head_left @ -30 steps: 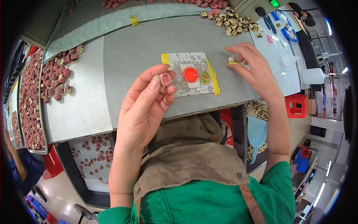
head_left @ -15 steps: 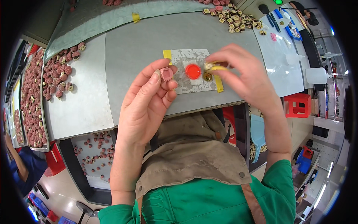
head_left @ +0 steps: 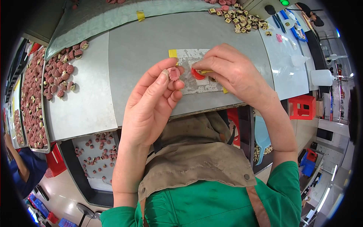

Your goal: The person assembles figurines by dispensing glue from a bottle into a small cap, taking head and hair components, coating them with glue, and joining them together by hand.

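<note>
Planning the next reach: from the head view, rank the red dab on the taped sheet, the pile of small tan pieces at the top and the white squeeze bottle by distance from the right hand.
1. red dab, at the right hand's fingertips.
2. pile of small tan pieces, beyond the hand at the table's far edge.
3. white squeeze bottle, far right.

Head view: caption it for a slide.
Left hand pinches a small pink part; right hand presses on the red disc.

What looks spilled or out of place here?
Small pink pieces lie scattered on the lower shelf under the table, apart from the pile on top. The left hand holds one.
</note>
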Demonstrator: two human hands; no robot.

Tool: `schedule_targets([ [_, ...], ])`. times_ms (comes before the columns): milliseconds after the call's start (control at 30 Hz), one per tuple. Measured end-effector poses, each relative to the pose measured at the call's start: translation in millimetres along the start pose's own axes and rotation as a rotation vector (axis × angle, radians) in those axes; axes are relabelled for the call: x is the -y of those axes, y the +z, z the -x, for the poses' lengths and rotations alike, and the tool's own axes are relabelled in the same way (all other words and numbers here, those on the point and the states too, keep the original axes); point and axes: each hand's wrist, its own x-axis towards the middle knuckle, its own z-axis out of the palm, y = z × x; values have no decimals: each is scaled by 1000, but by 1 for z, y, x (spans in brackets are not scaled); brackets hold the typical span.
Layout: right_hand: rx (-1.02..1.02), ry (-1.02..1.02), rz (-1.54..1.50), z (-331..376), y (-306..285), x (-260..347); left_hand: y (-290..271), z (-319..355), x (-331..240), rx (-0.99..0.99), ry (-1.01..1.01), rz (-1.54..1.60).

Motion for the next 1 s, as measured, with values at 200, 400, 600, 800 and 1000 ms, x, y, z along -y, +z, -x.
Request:
schedule_targets([
  [200,-49,6,52,1,3,6,0,2,1,23,-4,105],
  [400,-35,36,100,5,0,12,10,3,-2,-64,-3,50],
  [600,-87,46,82,8,4,11,1,1,2,87,20,118],
  [800,-125,443,-475,18,-1,14,19,1,0,-105,6,-33],
  [1000,-334,418,-979,22,13,30,26,0,1,-81,-16,-182],
])
